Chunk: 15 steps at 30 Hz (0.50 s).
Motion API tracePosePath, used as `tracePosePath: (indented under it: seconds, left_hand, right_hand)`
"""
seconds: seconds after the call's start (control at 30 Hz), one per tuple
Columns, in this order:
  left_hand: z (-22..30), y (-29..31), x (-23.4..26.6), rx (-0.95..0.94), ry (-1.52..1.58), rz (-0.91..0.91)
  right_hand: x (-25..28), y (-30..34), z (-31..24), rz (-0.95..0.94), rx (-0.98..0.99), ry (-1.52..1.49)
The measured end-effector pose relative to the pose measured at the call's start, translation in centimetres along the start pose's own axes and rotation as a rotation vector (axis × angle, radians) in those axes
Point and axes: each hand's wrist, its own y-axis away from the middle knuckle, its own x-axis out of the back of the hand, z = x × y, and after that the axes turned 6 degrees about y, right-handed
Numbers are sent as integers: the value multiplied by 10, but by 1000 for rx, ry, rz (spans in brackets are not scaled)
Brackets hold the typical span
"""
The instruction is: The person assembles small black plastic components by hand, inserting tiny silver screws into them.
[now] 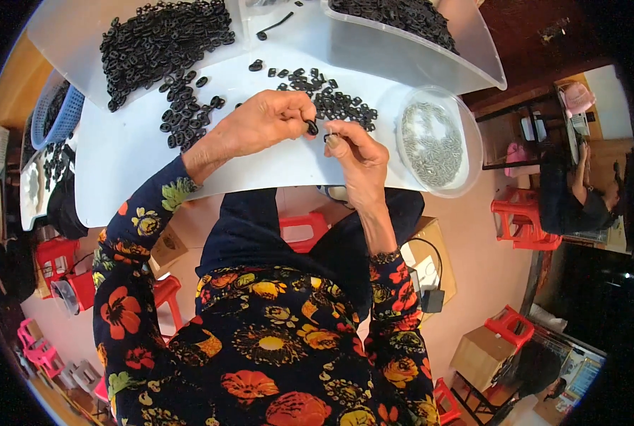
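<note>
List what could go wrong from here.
The black oval piece pinched in the left hand could slip and drop over the near edge of the white table. The round clear tub sits at that table's edge, so a bump from the right hand nearby might tip it and spill its small silvery pieces.

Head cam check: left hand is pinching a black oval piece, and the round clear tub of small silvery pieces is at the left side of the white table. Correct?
Not quite: the head view shows the round clear tub of small silvery pieces at the right side of the white table. The left hand is pinching a black oval piece.
</note>
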Motion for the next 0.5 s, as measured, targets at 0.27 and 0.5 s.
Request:
tracePosePath:
  seconds: [0.27,0.5]
  left_hand:
    - [-7,-1,-18,-28,194,132]
    - [-9,-2,-19,-48,152,147]
  right_hand:
    - [0,0,1,11,0,22]
    - [-1,1,-1,16,-24,14]
